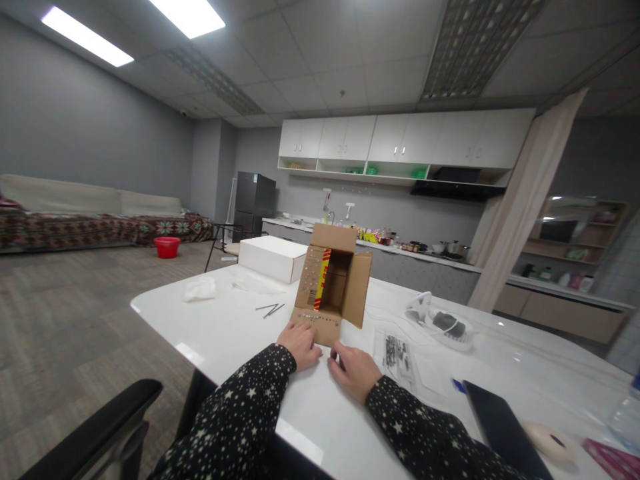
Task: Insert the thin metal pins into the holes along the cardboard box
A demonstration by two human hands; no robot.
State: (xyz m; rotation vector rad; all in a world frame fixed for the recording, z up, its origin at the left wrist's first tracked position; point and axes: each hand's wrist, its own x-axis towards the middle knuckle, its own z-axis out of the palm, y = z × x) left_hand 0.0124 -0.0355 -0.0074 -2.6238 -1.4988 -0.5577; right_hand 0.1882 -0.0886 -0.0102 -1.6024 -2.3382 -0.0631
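Observation:
An open cardboard box lies on the table with its mouth toward me and its flaps spread. Small shiny round pieces dot its left side and the front flap, and a yellow and red strip runs along the left edge of the opening. My left hand rests on the front flap, fingers stretched out flat. Beside that flap's near right corner is my right hand, its fingers curled together; whatever they may hold is too small to make out. A clear plastic case with dark pieces is just right of it.
Behind the box stands a white box. Thin dark rods and crumpled white plastic lie to the left. To the right are a white corded device, a dark tablet-like slab and a beige oval object.

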